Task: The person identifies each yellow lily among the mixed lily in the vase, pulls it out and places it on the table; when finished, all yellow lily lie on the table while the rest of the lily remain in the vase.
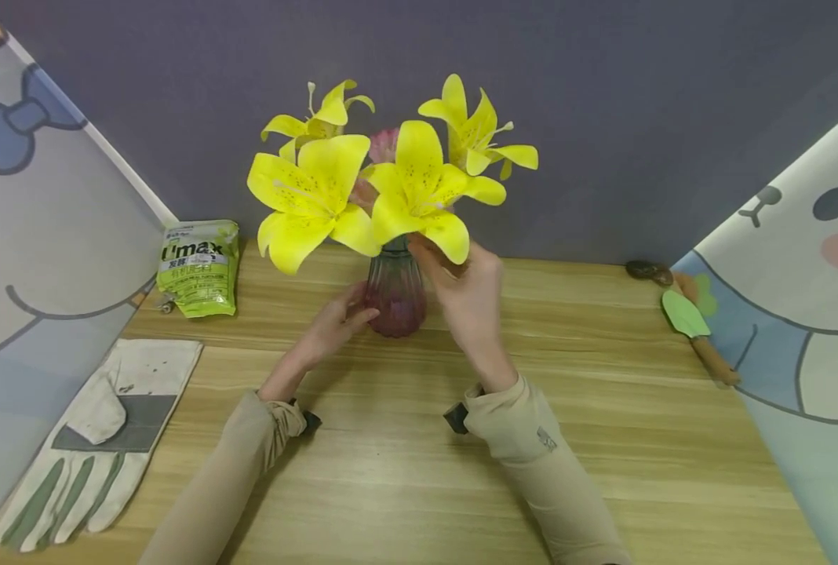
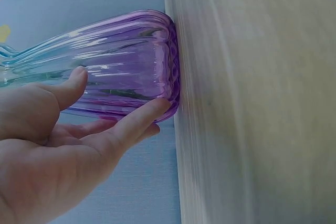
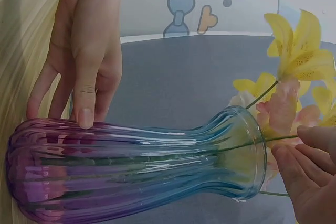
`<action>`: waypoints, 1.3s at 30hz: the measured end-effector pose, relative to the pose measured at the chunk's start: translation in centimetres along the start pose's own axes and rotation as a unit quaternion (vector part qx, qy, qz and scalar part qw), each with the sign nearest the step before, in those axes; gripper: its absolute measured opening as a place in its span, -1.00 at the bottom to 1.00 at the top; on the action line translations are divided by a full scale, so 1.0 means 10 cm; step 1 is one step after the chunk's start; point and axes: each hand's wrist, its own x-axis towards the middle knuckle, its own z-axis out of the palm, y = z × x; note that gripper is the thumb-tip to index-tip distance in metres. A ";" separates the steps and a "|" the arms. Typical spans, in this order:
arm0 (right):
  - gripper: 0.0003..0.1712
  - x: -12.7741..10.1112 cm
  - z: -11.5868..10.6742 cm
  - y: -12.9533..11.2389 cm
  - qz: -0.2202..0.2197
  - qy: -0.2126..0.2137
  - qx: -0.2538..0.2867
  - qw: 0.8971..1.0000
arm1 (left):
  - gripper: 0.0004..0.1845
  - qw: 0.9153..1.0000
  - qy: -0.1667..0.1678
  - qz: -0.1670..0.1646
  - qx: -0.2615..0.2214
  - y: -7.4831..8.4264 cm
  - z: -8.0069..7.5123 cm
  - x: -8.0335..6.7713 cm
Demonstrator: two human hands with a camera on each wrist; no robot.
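The vase point(image 1: 396, 306) stands upright on the table point(image 1: 377, 479), near the middle of the head view, its base touching the wood. Taking it as the clock's centre, the left hand point(image 1: 327, 328) is at 8 o'clock, fingers extended and not clenched. Its thumb rests on the vase's side, and its fingertips touch the lower wall close to the base.

The right hand point(image 1: 471, 298) is at 3 o'clock, its thumb and forefinger pinching a green stem point(image 3: 281, 138) just above the vase's rim. That stem runs through the mouth and down inside the glass.

Towards 12 o'clock, above the neck, four yellow lilies point(image 1: 313, 188) spread out, with pink flowers point(image 1: 384, 145) among them. Well apart from the hands, a green packet point(image 1: 200, 271) is at 9 o'clock, a glove point(image 1: 140, 420) at 8, and a trowel point(image 1: 686, 315) at 3.
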 end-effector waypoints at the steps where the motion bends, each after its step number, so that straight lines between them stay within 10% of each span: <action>1: -0.76 0.01 0.00 0.00 -0.001 0.000 -0.013 1.000 | -0.33 1.000 0.000 -0.001 0.001 0.00 0.00 0.00; 9: -0.77 0.08 0.08 0.06 -0.029 0.011 -0.107 0.994 | -0.32 1.000 -0.008 -0.006 -0.008 0.01 -0.01 -0.01; 39: -0.79 0.15 0.03 0.16 -0.072 0.111 0.047 0.990 | -0.34 1.000 -0.012 0.007 -0.021 0.01 0.00 -0.02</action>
